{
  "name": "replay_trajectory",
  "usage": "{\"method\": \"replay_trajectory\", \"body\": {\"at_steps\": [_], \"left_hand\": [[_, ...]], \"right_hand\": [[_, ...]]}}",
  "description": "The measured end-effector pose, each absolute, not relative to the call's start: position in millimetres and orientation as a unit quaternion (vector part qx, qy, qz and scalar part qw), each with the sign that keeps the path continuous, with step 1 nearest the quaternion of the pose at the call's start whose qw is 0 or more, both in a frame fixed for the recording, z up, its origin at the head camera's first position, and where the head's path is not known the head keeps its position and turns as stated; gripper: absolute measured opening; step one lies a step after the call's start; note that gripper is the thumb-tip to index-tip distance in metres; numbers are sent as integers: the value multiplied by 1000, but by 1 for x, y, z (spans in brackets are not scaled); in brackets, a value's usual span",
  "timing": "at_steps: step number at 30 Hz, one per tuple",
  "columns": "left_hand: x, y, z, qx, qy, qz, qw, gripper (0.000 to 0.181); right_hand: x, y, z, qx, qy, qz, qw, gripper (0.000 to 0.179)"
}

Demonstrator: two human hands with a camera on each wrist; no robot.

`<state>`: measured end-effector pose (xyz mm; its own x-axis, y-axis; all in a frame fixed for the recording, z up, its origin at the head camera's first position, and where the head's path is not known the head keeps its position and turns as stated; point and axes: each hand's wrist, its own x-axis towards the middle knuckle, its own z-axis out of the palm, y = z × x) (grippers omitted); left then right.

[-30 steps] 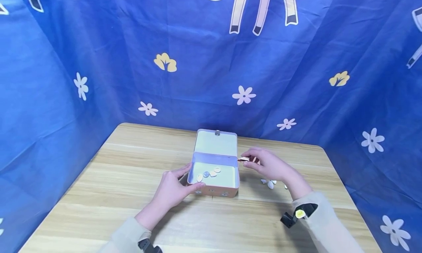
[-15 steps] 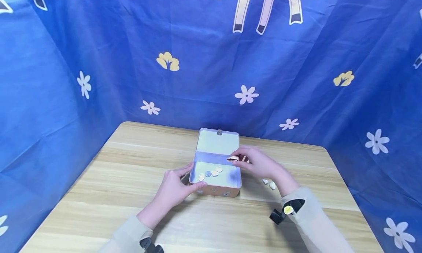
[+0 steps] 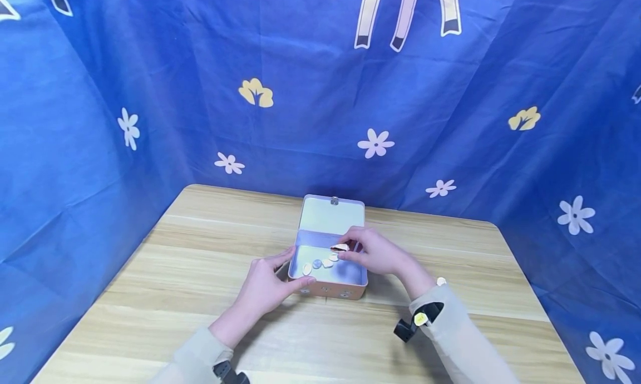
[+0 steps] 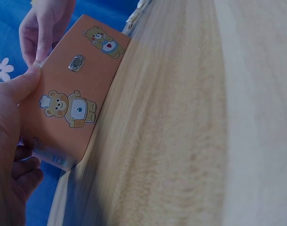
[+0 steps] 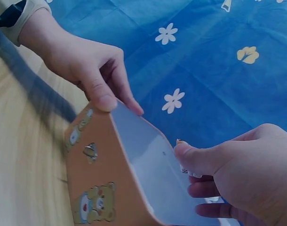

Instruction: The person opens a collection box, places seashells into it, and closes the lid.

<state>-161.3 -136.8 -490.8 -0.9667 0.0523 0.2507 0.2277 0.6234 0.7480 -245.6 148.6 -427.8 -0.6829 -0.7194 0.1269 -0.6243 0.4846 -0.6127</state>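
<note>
The right hand [image 3: 375, 252], beside the orange bear-print tin box [image 4: 74, 80] a second ago, now pinches what looks like a small seashell [image 3: 340, 248] over its open interior. The box stands on the desk [image 3: 210, 222], its left front corner still gripped by the left hand [image 3: 264, 286].

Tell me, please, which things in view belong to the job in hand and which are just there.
Job: left hand; right hand; orange box; held piece; pieces inside the box; probably the loose piece.
Just there: wooden table; blue cloth; wrist devices.
</note>
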Motion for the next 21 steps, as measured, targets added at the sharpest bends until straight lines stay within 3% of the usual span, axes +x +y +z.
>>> {"method": "replay_trajectory", "body": {"at_steps": [21], "left_hand": [[-162,-138,-492,-81,-890,-435,108,99]], "right_hand": [[-248,116,-451,-406,866,-267,113,19]]}}
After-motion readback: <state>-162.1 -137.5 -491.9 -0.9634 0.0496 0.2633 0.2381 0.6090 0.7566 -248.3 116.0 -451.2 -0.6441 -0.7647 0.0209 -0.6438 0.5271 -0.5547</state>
